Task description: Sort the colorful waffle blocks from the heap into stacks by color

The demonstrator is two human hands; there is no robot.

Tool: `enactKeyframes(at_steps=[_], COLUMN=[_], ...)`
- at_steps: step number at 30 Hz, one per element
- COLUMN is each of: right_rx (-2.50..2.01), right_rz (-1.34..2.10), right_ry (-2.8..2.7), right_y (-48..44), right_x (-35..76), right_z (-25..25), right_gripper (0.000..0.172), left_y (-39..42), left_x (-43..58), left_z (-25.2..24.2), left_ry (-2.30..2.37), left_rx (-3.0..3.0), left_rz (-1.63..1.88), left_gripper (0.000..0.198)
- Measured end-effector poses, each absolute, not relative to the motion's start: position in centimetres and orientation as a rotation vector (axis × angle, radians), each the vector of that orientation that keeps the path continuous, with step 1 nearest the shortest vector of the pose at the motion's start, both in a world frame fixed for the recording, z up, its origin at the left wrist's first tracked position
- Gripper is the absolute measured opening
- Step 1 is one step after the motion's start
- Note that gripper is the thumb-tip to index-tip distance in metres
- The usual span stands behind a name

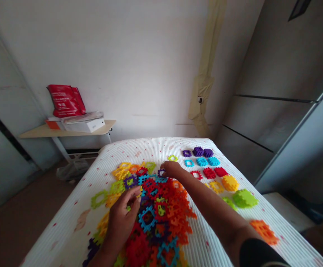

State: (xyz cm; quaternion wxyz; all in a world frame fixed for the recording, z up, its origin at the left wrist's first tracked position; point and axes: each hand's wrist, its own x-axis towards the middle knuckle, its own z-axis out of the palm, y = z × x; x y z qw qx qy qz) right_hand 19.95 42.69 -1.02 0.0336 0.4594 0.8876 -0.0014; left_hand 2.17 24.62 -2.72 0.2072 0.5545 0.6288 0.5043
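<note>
Purple waffle-block piece (162, 172) sits at the curled fingers of the right hand (172, 169), well away from the left hand (121, 222), whose fingers bunch, gripping something unclear, beside the heap of plastic blocks (161, 211) on the mattress (67, 218).

Your head-worn camera looks forward and down over your own forearms, with your left hand (121, 222) near the lens at the bottom of the frame and your right hand (172, 169) farther out. A heap of interlocking plastic tiles (161, 207) lies close beneath both hands, seen from above. The view faces along a white dotted mattress (150, 148) toward a white wall (139, 63), which rises well beyond your right hand. A small table (67, 130) stands far off to that hand's left, a grey cabinet (273, 111) to its right.
</note>
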Motion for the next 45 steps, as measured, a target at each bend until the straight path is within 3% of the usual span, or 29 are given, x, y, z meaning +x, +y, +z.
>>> enactKeyframes(at_steps=[10, 24, 31, 38, 45], right_rx=[1.533, 1.584, 1.73, 1.947, 1.99], right_rz=[-0.084, -0.157, -0.25, -0.383, -0.145], right_ry=[2.635, 2.696, 2.792, 2.704, 2.657], right_y=[43.0, 42.5, 42.6, 42.7, 42.8], right_x=[19.6, 19.1, 19.2, 21.2, 23.1], right_z=[-1.5, -1.2, 0.5, -0.1, -1.3], right_gripper=[0.054, 0.047, 0.02, 0.023, 0.029], left_y=[25.1, 25.2, 25.1, 25.2, 25.2], left_x=[2.2, 2.5, 2.5, 2.4, 2.4], left_z=[-3.4, -3.5, -3.5, -3.5, -3.6], left_ry=[1.791, 1.734, 1.754, 1.735, 1.747], left_rx=[1.629, 1.613, 1.66, 1.655, 1.641], left_rz=[1.352, 1.43, 1.386, 1.396, 1.392], left_gripper=[0.03, 0.025, 0.026, 0.024, 0.024])
